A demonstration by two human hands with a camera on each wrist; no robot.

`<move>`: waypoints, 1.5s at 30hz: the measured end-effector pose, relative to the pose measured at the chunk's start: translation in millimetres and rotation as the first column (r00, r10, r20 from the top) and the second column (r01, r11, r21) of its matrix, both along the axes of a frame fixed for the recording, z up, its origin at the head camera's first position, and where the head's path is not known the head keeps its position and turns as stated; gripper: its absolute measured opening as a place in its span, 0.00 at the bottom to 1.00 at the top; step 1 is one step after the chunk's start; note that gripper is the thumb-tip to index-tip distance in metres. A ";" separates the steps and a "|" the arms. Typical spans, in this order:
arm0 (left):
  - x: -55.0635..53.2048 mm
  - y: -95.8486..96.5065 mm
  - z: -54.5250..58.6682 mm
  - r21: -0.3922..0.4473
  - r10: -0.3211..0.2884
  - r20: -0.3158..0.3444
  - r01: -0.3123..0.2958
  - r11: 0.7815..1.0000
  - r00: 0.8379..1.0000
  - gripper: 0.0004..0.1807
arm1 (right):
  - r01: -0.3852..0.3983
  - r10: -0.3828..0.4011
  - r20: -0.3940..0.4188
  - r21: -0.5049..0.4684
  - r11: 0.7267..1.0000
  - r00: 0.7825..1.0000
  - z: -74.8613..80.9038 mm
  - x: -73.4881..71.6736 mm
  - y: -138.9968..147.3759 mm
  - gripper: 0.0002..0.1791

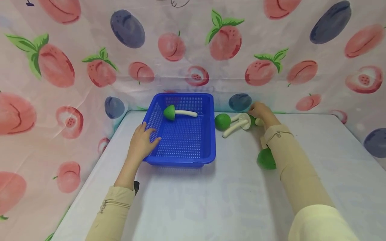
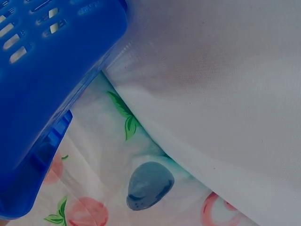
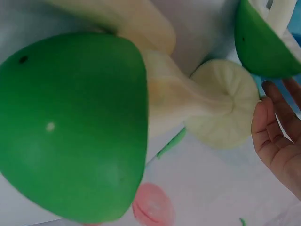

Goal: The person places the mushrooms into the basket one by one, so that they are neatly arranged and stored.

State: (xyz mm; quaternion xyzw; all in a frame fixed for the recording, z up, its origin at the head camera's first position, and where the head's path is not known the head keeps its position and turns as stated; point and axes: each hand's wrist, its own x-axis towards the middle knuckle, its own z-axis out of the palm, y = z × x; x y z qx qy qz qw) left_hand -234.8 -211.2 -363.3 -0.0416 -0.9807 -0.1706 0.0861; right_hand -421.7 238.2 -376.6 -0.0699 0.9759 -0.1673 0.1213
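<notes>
My left hand point(image 1: 142, 142) rests at the left rim of a blue perforated basket point(image 1: 210, 140), fingers spread over its edge. Inside the basket lies a toy mushroom point(image 1: 170, 112) with a green cap and white stalk. Beyond the basket's right side, my right hand point(image 1: 261, 111) reaches down among more mushrooms. In the right wrist view its loosely bent fingers point(image 3: 263, 117) are right at the edge of a mushroom's pale cap underside point(image 3: 221, 127), just below another mushroom's green cap point(image 3: 263, 42). A large green-capped mushroom point(image 3: 75, 127) fills the left of that view.
Right of the basket lie a mushroom with a round green cap point(image 1: 222, 122) and one showing its white underside point(image 1: 245, 124). Another green cap point(image 1: 266, 159) sits partly under my right forearm. A fruit-print cloth point(image 1: 181, 73) hangs behind the white table point(image 1: 193, 204).
</notes>
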 end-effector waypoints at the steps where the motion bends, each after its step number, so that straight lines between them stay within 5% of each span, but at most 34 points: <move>1: 0.2 -0.1 0.7 -0.001 0.000 -0.002 0.000 1.000 1.000 0.25 | -0.011 0.011 0.007 0.002 1.000 1.000 -4.3 -3.2 0.0 0.29; 9: -0.1 0.3 -1.3 0.010 0.002 -0.002 -0.002 1.000 1.000 0.25 | -0.037 0.029 0.119 0.064 0.997 0.992 7.3 11.8 -27.8 0.32; 12: -0.7 0.1 -2.4 0.012 0.003 -0.004 -0.003 1.000 1.000 0.25 | -0.058 0.053 0.099 0.056 0.997 0.994 -14.3 -10.5 -16.4 0.38; 15: -1.4 -0.4 -2.0 0.009 0.008 -0.003 -0.008 1.000 1.000 0.25 | -0.091 0.084 0.099 0.067 0.994 0.992 -62.0 -65.2 10.0 0.44; 18: -1.4 0.4 -1.0 0.005 0.009 0.001 -0.009 1.000 1.000 0.25 | -0.097 0.087 0.143 0.061 0.993 0.986 -92.4 -103.4 30.4 0.44; 23: -1.2 0.5 -0.3 0.004 0.007 0.003 -0.008 1.000 1.000 0.25 | -0.088 0.079 0.224 0.030 0.996 0.971 -97.1 -111.8 36.1 0.38; 28: -0.7 0.0 0.5 0.005 0.003 0.003 -0.003 1.000 1.000 0.25 | -0.078 0.069 0.244 0.026 0.997 0.967 -76.0 -85.0 23.6 0.32; 36: -0.7 -0.2 3.2 -0.008 0.000 0.008 0.000 1.000 1.000 0.25 | -0.134 0.125 0.295 0.010 0.991 0.947 23.9 24.8 -21.1 0.23; 45: -0.5 1.0 2.1 -0.001 -0.001 0.018 0.001 1.000 1.000 0.25 | -0.162 0.167 0.336 -0.045 0.986 0.927 45.7 55.9 -20.4 0.27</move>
